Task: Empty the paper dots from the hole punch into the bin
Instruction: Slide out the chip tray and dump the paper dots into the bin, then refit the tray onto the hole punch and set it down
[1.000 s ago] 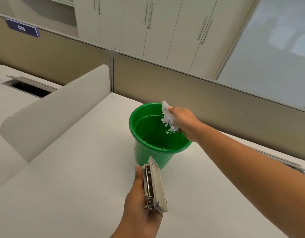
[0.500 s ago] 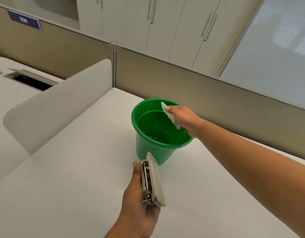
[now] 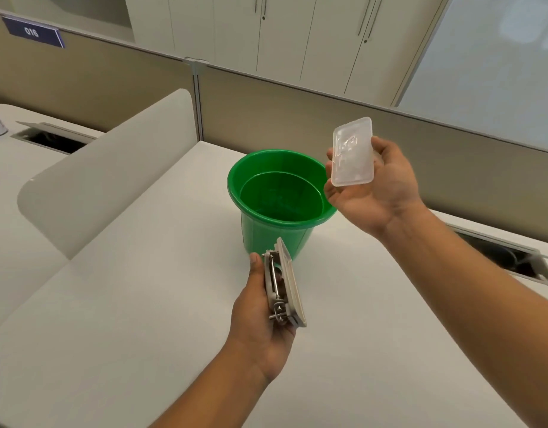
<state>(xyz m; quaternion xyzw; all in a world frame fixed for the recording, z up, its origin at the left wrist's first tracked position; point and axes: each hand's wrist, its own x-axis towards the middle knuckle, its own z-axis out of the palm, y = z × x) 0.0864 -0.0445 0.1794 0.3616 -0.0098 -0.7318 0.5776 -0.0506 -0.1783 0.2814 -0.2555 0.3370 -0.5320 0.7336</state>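
Note:
A green plastic bin [image 3: 277, 233] stands on the white desk [image 3: 137, 319], its mouth facing up. My left hand [image 3: 260, 319] grips the beige hole punch [image 3: 285, 288] on its edge, just in front of the bin. My right hand [image 3: 377, 186] is palm up at the bin's right rim and holds the clear plastic dot tray [image 3: 353, 152], hollow side toward me. The tray looks empty. I cannot make out paper dots inside the bin.
A white curved divider panel [image 3: 106, 168] rises to the left of the bin. A beige partition wall [image 3: 297, 97] runs behind the desk. Cable slots [image 3: 507, 257] open in the desk at the right and far left.
My right hand has lifted out of the bin's mouth and turned palm up, so the tray now faces me. The falling dots are gone. The left hand holds the punch steady.

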